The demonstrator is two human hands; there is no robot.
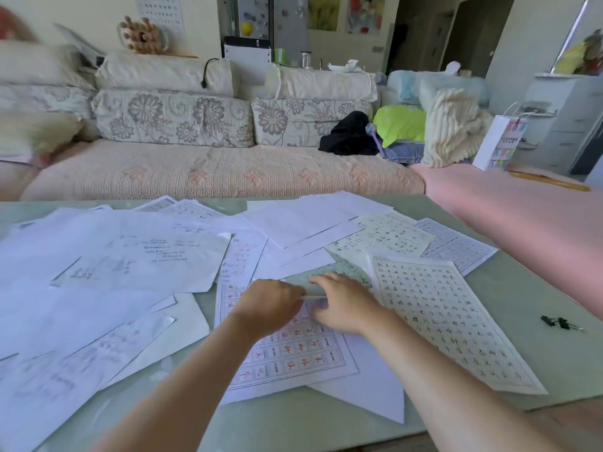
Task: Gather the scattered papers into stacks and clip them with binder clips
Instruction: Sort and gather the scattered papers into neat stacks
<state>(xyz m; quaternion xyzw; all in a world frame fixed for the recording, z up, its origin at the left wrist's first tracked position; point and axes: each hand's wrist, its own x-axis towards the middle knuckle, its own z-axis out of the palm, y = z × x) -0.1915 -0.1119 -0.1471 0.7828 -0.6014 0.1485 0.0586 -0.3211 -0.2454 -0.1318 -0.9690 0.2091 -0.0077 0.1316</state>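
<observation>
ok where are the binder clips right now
In the head view the binder clips lie on the bare table at the right, beyond the right edge of the big character sheet.

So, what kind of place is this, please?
Most likely a home living room: a long sofa with flowered cushions stands behind the table, and pictures hang on the far wall.

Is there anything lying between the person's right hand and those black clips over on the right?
Only a flat sheet of written characters lies between the right hand and the binder clips. Past its edge is bare table. Nothing upright blocks the reach.
</observation>
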